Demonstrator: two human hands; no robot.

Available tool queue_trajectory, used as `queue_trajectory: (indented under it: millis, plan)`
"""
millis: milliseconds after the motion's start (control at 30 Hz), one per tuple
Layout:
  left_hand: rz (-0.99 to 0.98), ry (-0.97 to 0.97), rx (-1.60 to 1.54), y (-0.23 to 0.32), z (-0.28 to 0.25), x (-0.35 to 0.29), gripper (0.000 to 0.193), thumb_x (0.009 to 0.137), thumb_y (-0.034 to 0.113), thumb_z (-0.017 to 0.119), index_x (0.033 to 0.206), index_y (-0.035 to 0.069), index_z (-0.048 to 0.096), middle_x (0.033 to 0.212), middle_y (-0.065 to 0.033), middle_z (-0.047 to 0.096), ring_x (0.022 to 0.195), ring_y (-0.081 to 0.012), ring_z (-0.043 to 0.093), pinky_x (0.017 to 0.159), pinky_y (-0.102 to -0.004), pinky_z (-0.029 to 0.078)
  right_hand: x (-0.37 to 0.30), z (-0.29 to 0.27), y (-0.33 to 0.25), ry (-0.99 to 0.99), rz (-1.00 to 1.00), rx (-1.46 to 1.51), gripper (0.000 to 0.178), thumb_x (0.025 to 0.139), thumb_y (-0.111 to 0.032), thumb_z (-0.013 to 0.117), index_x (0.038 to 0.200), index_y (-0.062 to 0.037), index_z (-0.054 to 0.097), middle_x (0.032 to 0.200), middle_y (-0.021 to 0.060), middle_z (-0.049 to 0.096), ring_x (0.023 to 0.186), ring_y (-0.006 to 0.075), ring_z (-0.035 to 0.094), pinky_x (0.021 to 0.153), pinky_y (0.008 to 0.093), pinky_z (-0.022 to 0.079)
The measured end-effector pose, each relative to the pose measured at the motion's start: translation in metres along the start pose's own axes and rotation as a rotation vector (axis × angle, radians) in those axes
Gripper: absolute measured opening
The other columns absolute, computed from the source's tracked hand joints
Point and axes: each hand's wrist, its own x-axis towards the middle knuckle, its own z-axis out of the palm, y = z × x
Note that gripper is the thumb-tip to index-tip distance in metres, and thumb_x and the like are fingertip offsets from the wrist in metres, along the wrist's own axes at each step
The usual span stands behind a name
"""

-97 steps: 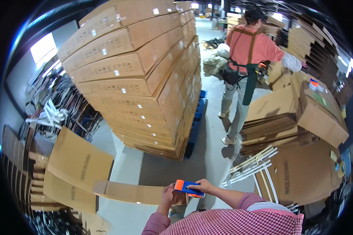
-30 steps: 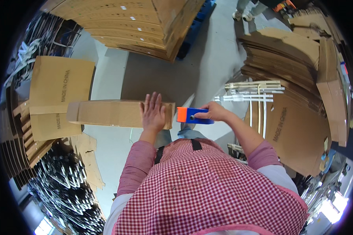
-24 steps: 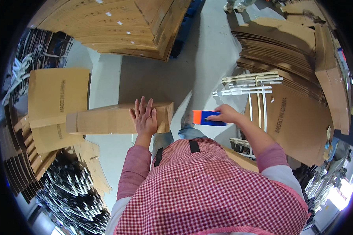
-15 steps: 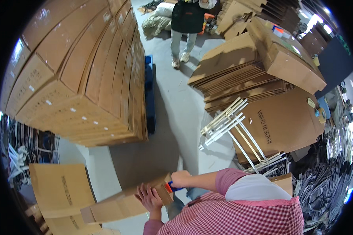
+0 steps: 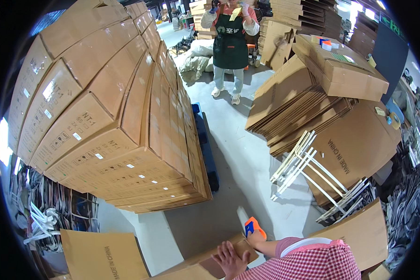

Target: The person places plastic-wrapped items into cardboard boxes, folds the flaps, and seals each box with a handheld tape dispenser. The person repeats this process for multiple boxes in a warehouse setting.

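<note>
A long flat cardboard box (image 5: 198,267) lies low in the view, in front of my red-checked shirt. My left hand (image 5: 230,258) rests flat on its top with the fingers spread. At the box's right end my right hand (image 5: 256,239) holds an orange and blue tape dispenser (image 5: 252,227). A strip of tape (image 5: 242,217) runs up from the dispenser.
A tall pallet stack of long cartons (image 5: 112,116) stands on a blue pallet (image 5: 206,149) at left. Flattened cartons (image 5: 312,102) and white metal racks (image 5: 308,175) pile up at right. A person in a green apron (image 5: 229,44) stands at the back. Another flat carton (image 5: 102,254) lies lower left.
My head has tilted up, so the box and both hands slid to the bottom edge. The left hand stays pressed on the box and the right hand keeps the dispenser at its end.
</note>
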Motion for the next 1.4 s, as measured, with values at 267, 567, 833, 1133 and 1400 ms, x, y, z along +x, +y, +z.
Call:
queue_trajectory:
  millis: [267, 567, 833, 1133, 1400]
  plan:
    - [0.532, -0.011, 0.479, -0.206, -0.011, -0.041, 0.099, 0.084, 0.07, 0.057, 0.145, -0.005, 0.037, 0.154, -0.0193, 0.037, 0.143, -0.0342, 0.035, 0.115, -0.0672, 0.015, -0.021, -0.014, 0.01, -0.014, 0.073, -0.033, 0.053, 0.096, -0.045, 0.054, 0.11, 0.0039, 0.067, 0.113, 0.0284, 0.067, 0.107, 0.0427, 0.065, 0.092, 0.0491, 0.052]
    - [0.493, -0.019, 0.506, -0.489, -0.046, -0.103, 0.089, 0.087, 0.046, 0.055, 0.159, 0.01, 0.016, 0.164, -0.0164, 0.009, 0.15, -0.0375, 0.016, 0.108, -0.0724, 0.024, -0.103, -0.05, 0.053, 0.233, 0.238, 0.118, 0.053, 0.094, -0.047, 0.056, 0.11, 0.0029, 0.068, 0.11, 0.0273, 0.068, 0.104, 0.0423, 0.066, 0.09, 0.0475, 0.053]
    - [0.355, -0.148, 0.44, -0.484, -0.105, -0.104, 0.1, 0.081, 0.049, 0.061, 0.159, 0.012, 0.012, 0.16, -0.0193, 0.012, 0.145, -0.04, 0.019, 0.108, -0.0703, 0.024, -0.145, -0.056, 0.113, 0.328, 0.189, 0.261, 0.058, 0.091, -0.045, 0.063, 0.112, 0.009, 0.065, 0.107, 0.029, 0.068, 0.101, 0.0418, 0.067, 0.088, 0.0483, 0.051]
    - [0.294, -0.288, 0.49, -0.43, -0.144, -0.11, 0.118, 0.069, 0.057, 0.073, 0.158, 0.013, 0.009, 0.152, -0.0249, 0.02, 0.137, -0.0441, 0.028, 0.109, -0.0663, 0.025, -0.25, -0.005, 0.252, 0.34, 0.281, 0.376, 0.055, 0.094, -0.044, 0.058, 0.111, 0.008, 0.065, 0.107, 0.0289, 0.068, 0.1, 0.0432, 0.066, 0.084, 0.0487, 0.052]
    - [0.296, -0.423, 0.489, -0.428, -0.138, -0.125, 0.135, 0.058, 0.064, 0.083, 0.158, 0.013, 0.007, 0.145, -0.0299, 0.028, 0.13, -0.0477, 0.035, 0.109, -0.0628, 0.025, -0.424, 0.087, 0.433, 0.381, 0.517, 0.471, 0.056, 0.092, -0.044, 0.061, 0.108, 0.0087, 0.065, 0.106, 0.0295, 0.068, 0.101, 0.0436, 0.067, 0.083, 0.0479, 0.053]
